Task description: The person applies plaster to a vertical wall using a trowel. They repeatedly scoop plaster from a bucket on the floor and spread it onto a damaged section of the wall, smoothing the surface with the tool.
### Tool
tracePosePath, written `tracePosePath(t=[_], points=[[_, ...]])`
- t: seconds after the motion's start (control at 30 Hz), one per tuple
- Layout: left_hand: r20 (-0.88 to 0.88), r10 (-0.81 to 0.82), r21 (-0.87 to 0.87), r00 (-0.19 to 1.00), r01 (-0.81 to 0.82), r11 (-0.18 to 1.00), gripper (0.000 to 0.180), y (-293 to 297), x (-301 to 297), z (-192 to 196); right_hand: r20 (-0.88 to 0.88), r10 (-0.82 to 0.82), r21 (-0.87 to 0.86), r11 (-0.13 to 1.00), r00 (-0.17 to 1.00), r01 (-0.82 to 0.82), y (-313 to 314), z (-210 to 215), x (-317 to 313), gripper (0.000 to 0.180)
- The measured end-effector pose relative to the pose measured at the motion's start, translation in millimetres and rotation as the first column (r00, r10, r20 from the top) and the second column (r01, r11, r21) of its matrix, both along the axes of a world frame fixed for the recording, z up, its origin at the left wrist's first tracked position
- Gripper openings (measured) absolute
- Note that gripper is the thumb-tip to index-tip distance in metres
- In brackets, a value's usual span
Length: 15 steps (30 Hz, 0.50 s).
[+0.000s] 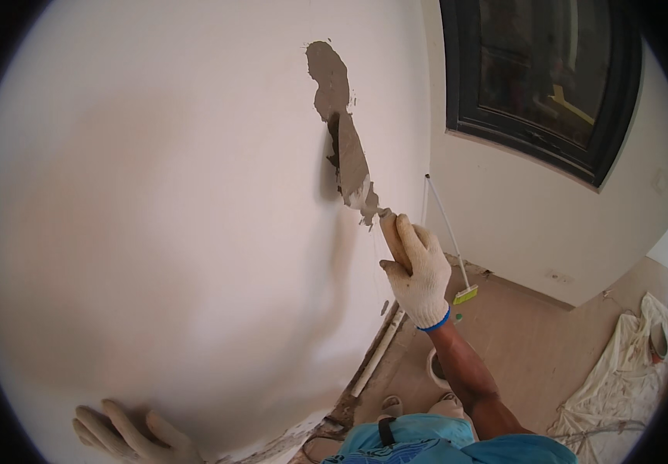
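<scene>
My right hand (420,280), in a white knit glove with a blue cuff, is closed around the handle of a trowel (394,241). The trowel's long narrow blade is smeared with grey-brown mortar and lies along the white wall (171,255). A rough streak of wet mortar (329,77) runs up the wall beyond the blade, and a dark shadowed gap or edge shows to the blade's left. At the lower left, my gloved left hand (136,439) rests against the wall with its fingers spread, holding nothing; its wrist is cut off by the picture's edge.
A dark-framed window (531,139) is set in the adjoining wall at the right. A long-handled broom (465,292) leans in the corner near a white pipe (378,352) along the wall's foot. Crumpled plastic sheeting (612,390) covers floor at the right. A round white container (436,370) stands near my feet.
</scene>
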State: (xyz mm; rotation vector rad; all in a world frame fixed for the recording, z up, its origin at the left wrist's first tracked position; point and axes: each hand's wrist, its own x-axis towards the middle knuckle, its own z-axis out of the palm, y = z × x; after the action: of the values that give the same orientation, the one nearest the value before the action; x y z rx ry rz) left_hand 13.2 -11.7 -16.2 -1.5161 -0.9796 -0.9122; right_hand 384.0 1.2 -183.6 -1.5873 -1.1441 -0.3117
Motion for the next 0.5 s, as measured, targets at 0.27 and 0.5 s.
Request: tracePosePath(t=[0.27, 0.5], points=[[-0.068, -0.032, 0.030, 0.997, 0.034, 0.999, 0.033, 3, -1, 3, 0.005, -0.011, 0.045, 0.999, 1.000, 0.010, 24, 35, 6, 0.084], [-0.145, 0.042, -0.039, 0.989, -0.048, 0.998, 0.052, -7, -34, -23, -0.010, 0.022, 0.023, 0.999, 1.000, -0.021, 13, 16, -14, 0.085]])
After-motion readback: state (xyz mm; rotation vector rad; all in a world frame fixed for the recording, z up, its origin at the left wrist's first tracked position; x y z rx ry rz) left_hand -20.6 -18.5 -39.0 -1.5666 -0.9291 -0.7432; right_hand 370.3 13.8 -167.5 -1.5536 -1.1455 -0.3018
